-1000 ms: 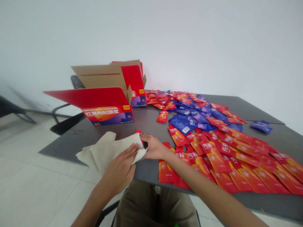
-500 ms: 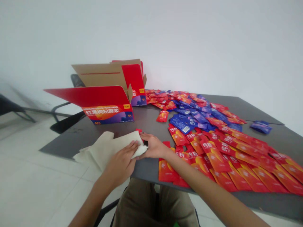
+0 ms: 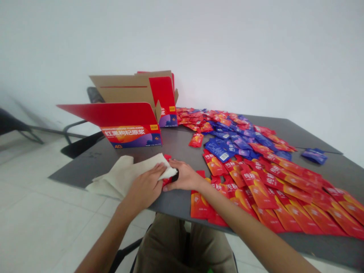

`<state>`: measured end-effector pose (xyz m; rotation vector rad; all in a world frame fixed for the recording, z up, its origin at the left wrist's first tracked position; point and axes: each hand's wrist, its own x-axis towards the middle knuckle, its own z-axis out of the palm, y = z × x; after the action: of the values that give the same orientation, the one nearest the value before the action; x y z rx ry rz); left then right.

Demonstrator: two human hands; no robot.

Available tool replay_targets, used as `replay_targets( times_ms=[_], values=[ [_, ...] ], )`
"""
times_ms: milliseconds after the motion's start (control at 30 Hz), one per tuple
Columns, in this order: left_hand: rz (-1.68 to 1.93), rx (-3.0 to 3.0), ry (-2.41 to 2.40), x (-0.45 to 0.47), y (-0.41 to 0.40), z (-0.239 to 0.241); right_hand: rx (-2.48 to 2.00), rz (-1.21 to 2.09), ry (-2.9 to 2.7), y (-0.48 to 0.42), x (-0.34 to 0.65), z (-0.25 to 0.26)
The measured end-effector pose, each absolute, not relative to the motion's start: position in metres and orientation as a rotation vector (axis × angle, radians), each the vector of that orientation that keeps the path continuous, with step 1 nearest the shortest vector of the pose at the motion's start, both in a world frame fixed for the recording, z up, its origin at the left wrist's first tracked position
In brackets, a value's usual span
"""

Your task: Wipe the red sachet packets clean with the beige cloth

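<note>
A cream cloth (image 3: 119,175) lies bunched near the left front edge of the table. My left hand (image 3: 149,182) presses it down, closed on the fold at its right end. Red edges of a pouch (image 3: 166,183) show beside and under that fold; most of the pouch is covered. My right hand (image 3: 183,175) grips the pouch's right end, thumb toward me and fingers on the far side. Close by on the right lie rows of red-orange pouches (image 3: 258,187), overlapping one another. One small red pouch (image 3: 196,140) rests apart, beyond my right hand.
Two open cartons, a near one (image 3: 132,134) and a far one (image 3: 167,96), stand at the back left of the grey table (image 3: 176,144). Blue pouches (image 3: 224,148) are heaped with red ones toward the wall. A lone blue pouch (image 3: 314,156) lies at right. A black chair (image 3: 81,146) stands left.
The cloth's right end has drawn back a little to the left, and more of the red pouch shows between my hands. Both hands remain in nearly the same place.
</note>
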<state>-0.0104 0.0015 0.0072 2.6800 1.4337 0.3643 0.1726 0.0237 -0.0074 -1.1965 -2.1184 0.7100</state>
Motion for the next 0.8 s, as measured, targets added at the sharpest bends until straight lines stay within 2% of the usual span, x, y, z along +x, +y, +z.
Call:
replay_targets(
  times_ms=[133, 333, 567, 800],
  values=[
    [0.35, 2.669, 1.497, -0.003, 0.02, 0.009, -1.147, 0.726, -2.113, 0.021, 0.173, -0.002],
    [0.344, 2.779, 1.36, -0.016, -0.019, 0.001, -1.204, 0.682, -2.131, 0.026, 0.171, -0.013],
    [0.352, 2.661, 1.455, -0.001, 0.018, 0.012, -1.132, 0.709, -2.084, 0.021, 0.173, -0.005],
    [0.434, 2.713, 1.342, -0.015, -0.01, -0.003, -1.13, 0.675, -2.12, 0.025, 0.172, -0.011]
  ],
)
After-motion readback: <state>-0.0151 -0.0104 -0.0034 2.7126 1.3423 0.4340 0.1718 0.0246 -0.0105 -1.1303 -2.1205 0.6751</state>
